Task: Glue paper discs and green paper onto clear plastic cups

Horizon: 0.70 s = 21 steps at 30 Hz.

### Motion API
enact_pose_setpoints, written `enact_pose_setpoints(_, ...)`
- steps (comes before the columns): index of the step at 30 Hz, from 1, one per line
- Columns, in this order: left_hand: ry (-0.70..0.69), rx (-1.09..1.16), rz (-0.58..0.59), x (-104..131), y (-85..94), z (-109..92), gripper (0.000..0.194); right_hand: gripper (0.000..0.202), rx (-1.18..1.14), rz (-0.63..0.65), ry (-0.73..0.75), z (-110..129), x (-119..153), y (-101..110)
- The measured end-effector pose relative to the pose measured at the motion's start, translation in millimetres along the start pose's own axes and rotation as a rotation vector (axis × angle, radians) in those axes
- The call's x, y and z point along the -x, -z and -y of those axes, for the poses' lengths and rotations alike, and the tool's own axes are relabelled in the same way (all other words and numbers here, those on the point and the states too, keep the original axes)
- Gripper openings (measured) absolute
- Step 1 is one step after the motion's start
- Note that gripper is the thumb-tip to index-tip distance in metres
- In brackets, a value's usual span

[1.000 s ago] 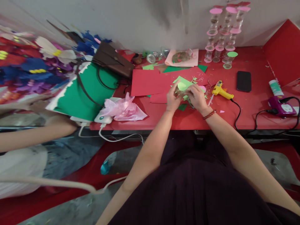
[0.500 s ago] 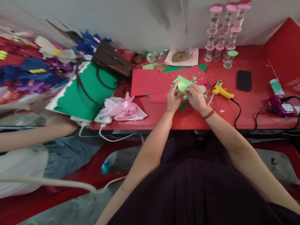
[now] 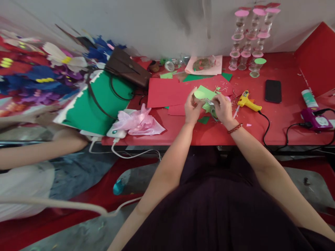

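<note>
My left hand (image 3: 192, 107) is closed on a pale green paper circle (image 3: 199, 94), pinched between thumb and fingers. Close on its right, my right hand (image 3: 222, 107) has its fingers closed around a small shiny blade-like piece (image 3: 210, 102), which points toward the circle. Its exact kind is too small to tell. Beneath both hands lie a light green sheet (image 3: 206, 91) and green scraps, partly hidden by the fingers. A yellow glue gun (image 3: 247, 101) rests just right of my right hand.
Red paper sheets (image 3: 163, 92) lie left of my hands. Clear plastic hourglass shapes (image 3: 245, 42) stand at the back. A black phone (image 3: 273, 91) and a purple power box (image 3: 315, 118) are at right. At left are a pink bag (image 3: 140, 120), a brown bag (image 3: 128, 68) and a co-worker's arm (image 3: 44, 150).
The green circle has shifted slightly left and tilted with my left hand. My right hand has moved a little right, and the shiny piece now shows between the hands.
</note>
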<state>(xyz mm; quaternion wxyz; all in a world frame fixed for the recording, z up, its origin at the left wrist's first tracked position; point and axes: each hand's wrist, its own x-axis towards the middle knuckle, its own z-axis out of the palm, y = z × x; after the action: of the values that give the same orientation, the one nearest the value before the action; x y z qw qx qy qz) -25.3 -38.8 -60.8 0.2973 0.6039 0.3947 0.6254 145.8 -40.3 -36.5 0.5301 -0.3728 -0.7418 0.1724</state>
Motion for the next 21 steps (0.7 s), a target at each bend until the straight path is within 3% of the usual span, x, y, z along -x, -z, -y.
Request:
enact_pose_setpoints(4,0.024,0.068,0.020,-0.9,-0.4,0.5,0.101,0.013,-0.034,-0.073,-0.090,-3.3,-4.1,5.0)
enact_pose_setpoints(14,0.140,0.206,0.110,-0.2,5.5,-1.8,0.094,0.020,-0.060,-0.029,-0.020,9.0,-0.9,5.4)
enact_pose_setpoints(21,0.267,0.452,0.102,2.6,6.5,-14.5,0.070,0.018,-0.050,0.012,0.024,8.9,-0.7,3.4)
